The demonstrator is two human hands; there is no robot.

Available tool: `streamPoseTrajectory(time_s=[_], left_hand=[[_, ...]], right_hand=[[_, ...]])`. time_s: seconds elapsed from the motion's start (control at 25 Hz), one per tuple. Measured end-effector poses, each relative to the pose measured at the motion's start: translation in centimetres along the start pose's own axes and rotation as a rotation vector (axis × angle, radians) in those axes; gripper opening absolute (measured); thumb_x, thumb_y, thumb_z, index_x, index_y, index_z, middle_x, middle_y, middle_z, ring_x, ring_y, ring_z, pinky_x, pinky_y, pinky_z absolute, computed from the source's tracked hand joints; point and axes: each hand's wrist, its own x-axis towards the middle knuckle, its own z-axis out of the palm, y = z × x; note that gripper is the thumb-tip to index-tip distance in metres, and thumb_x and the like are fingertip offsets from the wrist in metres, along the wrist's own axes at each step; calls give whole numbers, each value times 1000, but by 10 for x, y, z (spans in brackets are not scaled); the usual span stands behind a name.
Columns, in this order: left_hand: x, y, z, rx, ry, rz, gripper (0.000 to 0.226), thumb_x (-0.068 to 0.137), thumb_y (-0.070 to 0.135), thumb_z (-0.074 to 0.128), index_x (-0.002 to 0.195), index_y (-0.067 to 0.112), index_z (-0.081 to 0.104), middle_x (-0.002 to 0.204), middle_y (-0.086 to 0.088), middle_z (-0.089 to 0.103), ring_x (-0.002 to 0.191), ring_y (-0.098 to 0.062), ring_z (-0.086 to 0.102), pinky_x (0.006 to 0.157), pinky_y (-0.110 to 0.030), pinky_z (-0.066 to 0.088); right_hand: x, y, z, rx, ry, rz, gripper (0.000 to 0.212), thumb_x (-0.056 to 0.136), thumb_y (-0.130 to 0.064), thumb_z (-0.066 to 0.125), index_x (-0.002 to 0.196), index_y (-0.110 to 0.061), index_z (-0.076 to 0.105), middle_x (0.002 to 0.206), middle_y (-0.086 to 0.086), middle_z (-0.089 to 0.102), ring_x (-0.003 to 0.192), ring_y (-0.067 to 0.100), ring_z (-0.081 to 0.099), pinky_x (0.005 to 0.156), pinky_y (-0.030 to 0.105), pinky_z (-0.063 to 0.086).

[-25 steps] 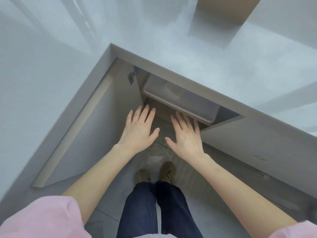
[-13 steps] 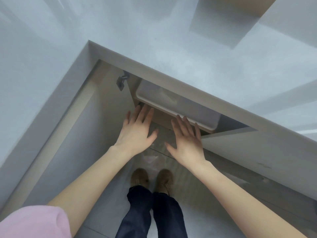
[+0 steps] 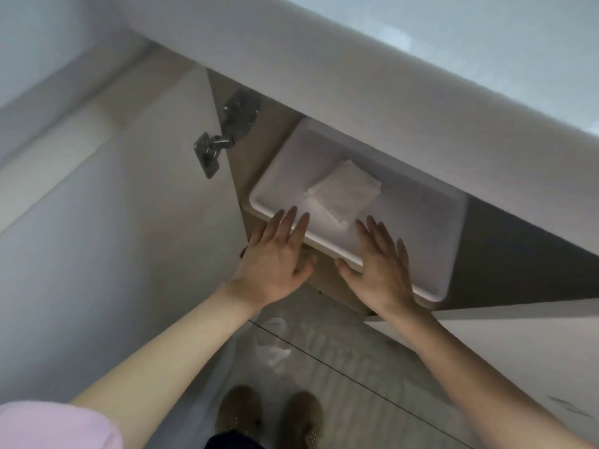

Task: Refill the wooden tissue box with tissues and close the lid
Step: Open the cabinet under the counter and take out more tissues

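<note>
A translucent white plastic bin (image 3: 431, 241) sits on a shelf inside the open cabinet under the counter. A folded stack of white tissues (image 3: 345, 192) lies in the bin, near its left half. My left hand (image 3: 275, 260) is spread flat, its fingertips over the bin's front left rim. My right hand (image 3: 379, 267) is also spread flat, its fingers over the bin's front rim just right of the tissues. Neither hand holds anything. No wooden tissue box is in view.
The cabinet door (image 3: 113, 238) stands swung open on my left, with a metal hinge (image 3: 223, 137) at its top. The grey countertop (image 3: 389, 76) overhangs the bin. A closed cabinet front (image 3: 518, 351) is on the right. My shoes (image 3: 269, 416) stand on the floor below.
The view has dropped lower and closer to the cabinet, so the tissues in the bin now show. Both hands have moved forward onto the bin's front rim.
</note>
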Motion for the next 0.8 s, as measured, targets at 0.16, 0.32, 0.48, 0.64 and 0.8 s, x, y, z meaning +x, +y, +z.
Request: streamPoseTrajectory(time_s=[0.16,0.32,0.48,0.64,0.8], left_hand=[[43,-2,11,134,21,67,70,94,45,30,148,12,-1,158,-12,1,145,-25,4,118,-40,6],[86,0,17,28,43,39,66,95,43,32,148,11,8,157,-12,12,143,-27,16,116,-40,17],[123,6,19,-375,77,-237,60,93,40,40,140,5,27,142,-16,35,128,-33,37,102,-41,36],[148,10,19,-595,-12,-402,54,89,35,51,131,4,36,133,-17,45,121,-33,44,100,-43,41],[151,9,19,-674,-75,-433,48,84,29,59,123,5,45,127,-14,53,117,-31,49,99,-37,43]], right_hand=[[39,16,10,41,44,-17,75,90,-43,49,148,-15,12,159,7,7,146,22,10,118,38,16],[66,21,16,143,51,41,71,90,-40,51,147,-14,17,157,9,17,143,26,20,114,40,27],[93,19,11,554,39,388,56,89,-36,54,131,-2,40,133,16,47,116,31,51,87,34,44],[118,18,11,892,47,560,48,85,-26,61,119,7,54,102,16,62,88,27,60,84,36,52],[125,5,15,994,-26,554,46,83,-18,65,121,4,53,101,17,59,75,18,56,71,29,52]])
